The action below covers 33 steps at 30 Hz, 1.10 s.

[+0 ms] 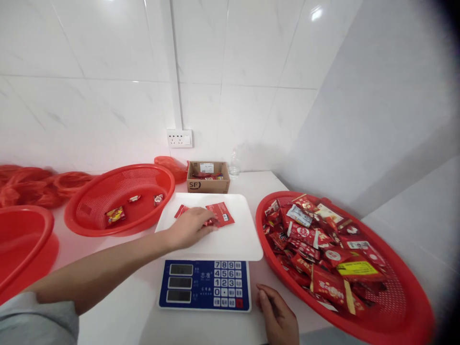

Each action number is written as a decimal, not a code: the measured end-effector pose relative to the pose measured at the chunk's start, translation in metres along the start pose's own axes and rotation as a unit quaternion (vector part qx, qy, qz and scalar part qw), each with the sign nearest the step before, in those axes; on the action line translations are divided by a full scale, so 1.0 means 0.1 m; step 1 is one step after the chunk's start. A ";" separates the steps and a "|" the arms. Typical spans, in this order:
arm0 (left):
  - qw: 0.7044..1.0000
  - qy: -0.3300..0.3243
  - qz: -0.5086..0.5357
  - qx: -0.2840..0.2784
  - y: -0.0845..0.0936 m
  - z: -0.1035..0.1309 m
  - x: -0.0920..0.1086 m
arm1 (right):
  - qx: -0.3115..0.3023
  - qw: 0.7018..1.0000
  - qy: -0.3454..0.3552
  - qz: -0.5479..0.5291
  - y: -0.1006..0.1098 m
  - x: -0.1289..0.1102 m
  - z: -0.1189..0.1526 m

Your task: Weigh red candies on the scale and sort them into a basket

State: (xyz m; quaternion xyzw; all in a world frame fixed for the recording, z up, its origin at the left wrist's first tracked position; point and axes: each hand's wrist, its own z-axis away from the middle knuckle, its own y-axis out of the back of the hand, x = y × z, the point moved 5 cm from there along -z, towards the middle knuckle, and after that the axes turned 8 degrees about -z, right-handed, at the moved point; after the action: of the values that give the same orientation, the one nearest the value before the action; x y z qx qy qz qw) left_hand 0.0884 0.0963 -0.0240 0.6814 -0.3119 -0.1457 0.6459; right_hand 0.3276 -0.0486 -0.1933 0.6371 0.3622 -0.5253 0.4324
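My left hand (192, 227) reaches over the white weighing pan (230, 247) of a digital scale, palm down. Its fingers are closed over red snack packets; one red packet (222, 213) sticks out to the right, and red wrapper (180, 211) shows behind the hand. The fingers partly hide what they grip. Below the pan is the scale's blue panel (205, 286), with dark displays and a white keypad. Just right of this panel is my right hand (278, 318), fingers curled together with nothing visible in them.
A red basket (413, 311) heaped with wrapped snacks stands at the right. At the left, another red basket (81, 218) holds a few packets, beside a third red basket (43, 218). Red plastic bags (30, 187), a cardboard box (208, 186) and a clear bottle (235, 165) line the wall.
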 end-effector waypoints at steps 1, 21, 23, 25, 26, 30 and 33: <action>1.000 0.029 -0.003 0.011 0.05 0.00 -0.11 | -0.005 1.000 -0.004 0.002 0.00 0.00 0.00; 0.984 0.113 -0.056 -0.129 0.14 0.09 -0.51 | 0.015 1.000 -0.020 0.006 -0.03 -0.01 0.03; 0.983 0.124 -0.055 -0.126 0.15 0.09 -0.50 | 0.027 0.999 -0.020 -0.005 -0.04 -0.03 0.04; 0.983 0.136 -0.053 -0.109 0.17 0.09 -0.50 | 0.047 0.999 -0.013 -0.014 -0.05 -0.06 0.06; 0.984 0.143 -0.052 -0.096 0.19 0.09 -0.49 | 0.053 0.998 -0.009 -0.018 -0.06 -0.08 0.06; 0.984 0.168 -0.034 -0.054 0.25 0.11 -0.41 | 0.062 0.998 -0.002 -0.018 -0.08 -0.11 0.08; 0.985 0.159 -0.008 -0.066 0.23 0.13 -0.25 | 0.066 0.998 0.001 -0.017 -0.08 -0.11 0.07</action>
State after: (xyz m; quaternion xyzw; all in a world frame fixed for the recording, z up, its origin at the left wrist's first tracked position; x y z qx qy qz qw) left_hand 0.0558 0.1019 -0.0088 0.6542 -0.1889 -0.0610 0.7298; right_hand 0.3153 -0.0526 -0.1840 0.6587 0.3376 -0.5547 0.3801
